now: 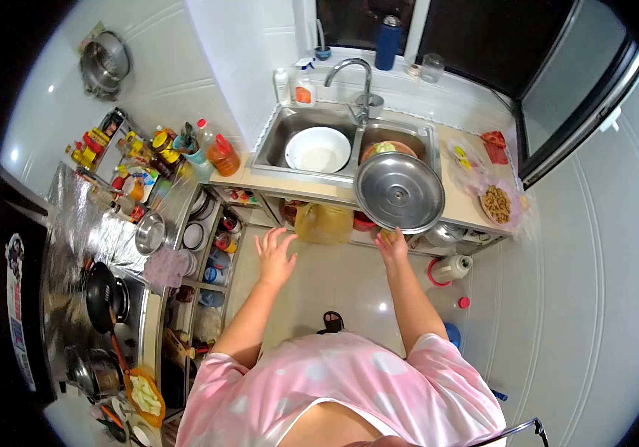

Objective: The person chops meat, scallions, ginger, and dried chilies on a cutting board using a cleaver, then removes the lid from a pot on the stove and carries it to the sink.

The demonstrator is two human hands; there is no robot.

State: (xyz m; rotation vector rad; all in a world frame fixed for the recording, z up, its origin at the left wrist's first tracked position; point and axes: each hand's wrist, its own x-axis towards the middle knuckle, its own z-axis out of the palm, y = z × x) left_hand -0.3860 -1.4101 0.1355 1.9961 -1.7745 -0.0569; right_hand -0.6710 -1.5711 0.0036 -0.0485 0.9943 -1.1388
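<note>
A wide, round grey metal lid [400, 192] with a small fitting at its centre is tilted in front of the sink's right side. My right hand [392, 247] grips it by the near rim, with the fingers partly hidden beneath. My left hand [275, 255] hangs in the air in front of the counter, fingers spread and holding nothing. In the left basin of the steel sink [266, 155] sits a white bowl [318, 150]. Behind the lid, the right basin holds an orange-brown bowl [369, 154] with something pale green [385, 147] in it, partly covered from view.
The faucet [366, 82] arches over the sink. A plate of brown pieces [496, 204] stands on the right counter. A yellow plastic bag [325, 223] hangs below the counter edge. At left are bottles and a wok [101, 296]. A thermos flask [453, 269] stands on the right floor.
</note>
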